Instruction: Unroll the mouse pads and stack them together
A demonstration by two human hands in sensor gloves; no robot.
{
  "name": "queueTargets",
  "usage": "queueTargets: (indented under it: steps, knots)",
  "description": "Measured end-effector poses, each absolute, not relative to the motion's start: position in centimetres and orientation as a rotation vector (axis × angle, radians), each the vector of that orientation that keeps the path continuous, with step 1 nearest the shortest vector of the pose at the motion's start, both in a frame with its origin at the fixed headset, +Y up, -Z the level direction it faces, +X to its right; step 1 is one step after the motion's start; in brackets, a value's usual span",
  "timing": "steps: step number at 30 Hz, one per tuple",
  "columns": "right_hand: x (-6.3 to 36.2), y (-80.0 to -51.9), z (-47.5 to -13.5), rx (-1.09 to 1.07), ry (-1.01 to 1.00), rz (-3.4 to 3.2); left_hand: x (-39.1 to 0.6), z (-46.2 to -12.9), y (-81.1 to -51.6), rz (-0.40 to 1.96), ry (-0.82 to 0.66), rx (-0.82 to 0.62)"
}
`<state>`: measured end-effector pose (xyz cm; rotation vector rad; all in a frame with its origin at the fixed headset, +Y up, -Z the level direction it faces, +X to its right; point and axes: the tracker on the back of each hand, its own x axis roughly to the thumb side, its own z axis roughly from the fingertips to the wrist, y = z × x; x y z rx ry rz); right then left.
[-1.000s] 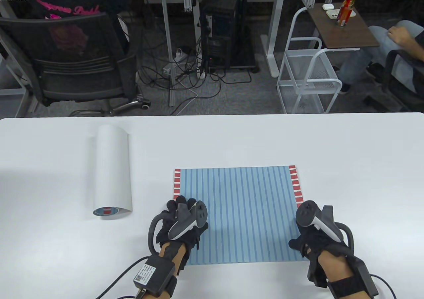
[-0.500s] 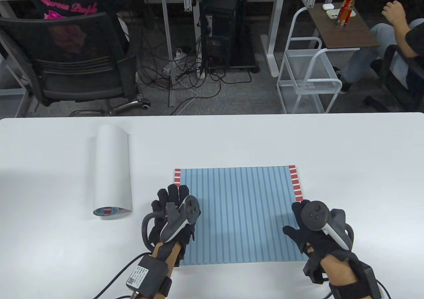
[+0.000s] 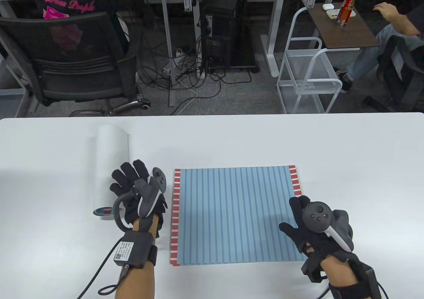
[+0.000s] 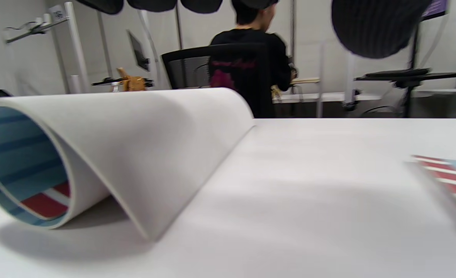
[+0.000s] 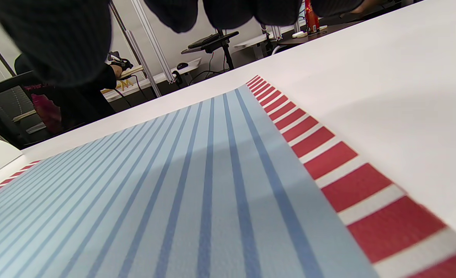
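Observation:
A flat blue-striped mouse pad (image 3: 235, 212) with red-and-white side bands lies at the table's middle; its near edge looks layered. A rolled pad (image 3: 111, 146), white outside and blue inside, lies to its left, with its open end facing me. My left hand (image 3: 129, 176) is open with fingers spread over the roll's near right side; I cannot tell whether it touches. The left wrist view shows the roll (image 4: 116, 143) close ahead and the flat pad's corner (image 4: 448, 177). My right hand (image 3: 294, 212) is open over the flat pad's right near part, also seen in the right wrist view (image 5: 197, 193).
The white table (image 3: 347, 153) ends at its far edge, with an office chair (image 3: 76, 60), a white wire cart (image 3: 308, 80) and a seated person (image 3: 394, 30) beyond. Bare table surface lies to the right of the flat pad and to the left of the roll.
My left hand left the flat pad's left edge and moved left and forward to the rolled pad. My right hand opened its fingers and stayed near the pad's right side.

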<state>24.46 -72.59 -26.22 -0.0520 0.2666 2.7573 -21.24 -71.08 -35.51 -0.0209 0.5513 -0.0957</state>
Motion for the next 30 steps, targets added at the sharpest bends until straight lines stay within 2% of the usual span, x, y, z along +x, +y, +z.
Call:
queueTargets:
  steps: [7,11,16,23,30]
  knots:
    - [24.4,-72.5,-26.2,-0.062,0.277,2.747,-25.2,-37.5,-72.5,-0.130,0.758,-0.120]
    - [24.5,-72.5,-26.2,-0.068,0.278,2.741,-26.9,-38.1,-73.7,-0.092,0.827,-0.226]
    - [24.6,-72.6,-26.3,-0.078,0.289,2.732,-28.1,-38.0,-75.0,-0.069,0.874,-0.293]
    - [24.7,-72.7,-26.5,-0.089,0.303,2.724,-28.7,-37.8,-75.1,-0.141,0.872,-0.186]
    - [24.7,-72.9,-26.6,-0.099,0.311,2.718,-28.8,-38.0,-73.6,-0.206,0.831,0.000]
